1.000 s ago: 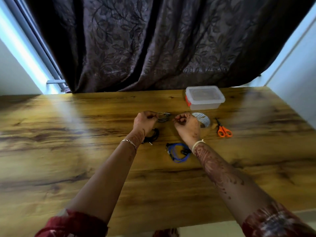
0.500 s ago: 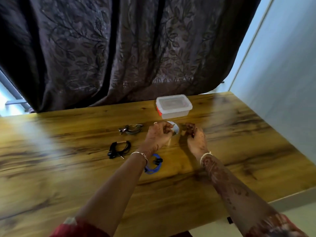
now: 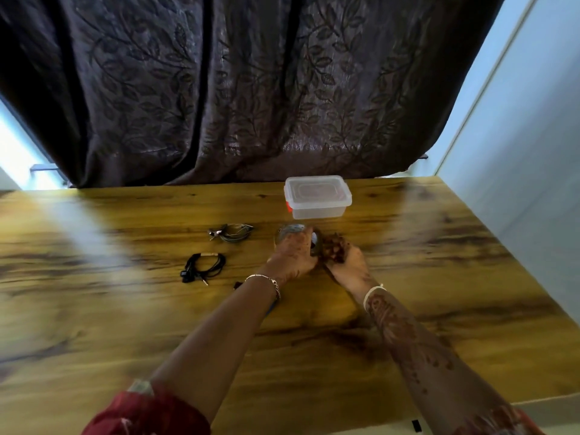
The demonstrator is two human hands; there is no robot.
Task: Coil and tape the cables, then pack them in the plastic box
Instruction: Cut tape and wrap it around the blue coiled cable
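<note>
My left hand [image 3: 293, 255] grips a roll of clear tape [image 3: 290, 230] just in front of the plastic box [image 3: 317, 196], whose lid is on. My right hand [image 3: 340, 255] is right beside it, its fingers curled against the roll's right edge; motion blur hides what they pinch. A coiled grey cable [image 3: 233, 233] lies to the left of the roll. A coiled black cable [image 3: 204, 266] lies nearer to me. My left forearm covers the blue cable except for a dark end [image 3: 237, 284].
The wooden table [image 3: 125, 324] runs wide to the left and toward me. A dark leaf-patterned curtain [image 3: 251, 89] hangs behind it and a pale wall [image 3: 533, 183] stands along its right side. No scissors are in view.
My left hand has let go of the grey coil, which now lies on the table, and taken up the tape roll. My right hand has closed in on the roll. The view swung right.
</note>
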